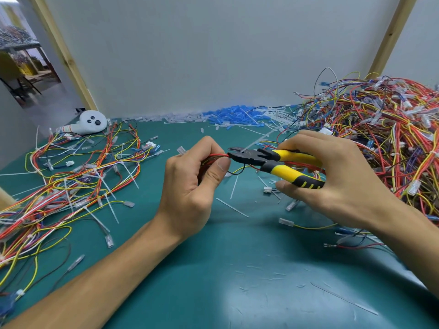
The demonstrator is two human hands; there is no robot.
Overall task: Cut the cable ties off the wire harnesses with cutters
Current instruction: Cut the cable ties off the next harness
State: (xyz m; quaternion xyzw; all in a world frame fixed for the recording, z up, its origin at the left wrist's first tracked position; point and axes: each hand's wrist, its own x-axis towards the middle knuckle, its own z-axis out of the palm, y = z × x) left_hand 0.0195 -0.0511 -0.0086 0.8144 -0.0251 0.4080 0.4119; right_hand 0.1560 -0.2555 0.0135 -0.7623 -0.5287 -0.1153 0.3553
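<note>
My left hand (192, 184) grips a small wire harness (215, 157) of red, yellow and black wires, held above the green mat. My right hand (332, 176) grips the yellow-and-black handles of the cutters (273, 160). The cutters' dark jaws sit right at the wires beside my left thumb. A white cable tie (255, 141) sticks up and to the right from the jaws. Whether the jaws bite the tie I cannot tell.
A big heap of tied harnesses (380, 138) fills the right side. Loose harnesses (78, 176) spread over the left. Cut white ties (232, 207) litter the green mat (213, 269). Blue and clear sleeves (232, 115) lie along the back wall, with a white device (91, 122) at back left.
</note>
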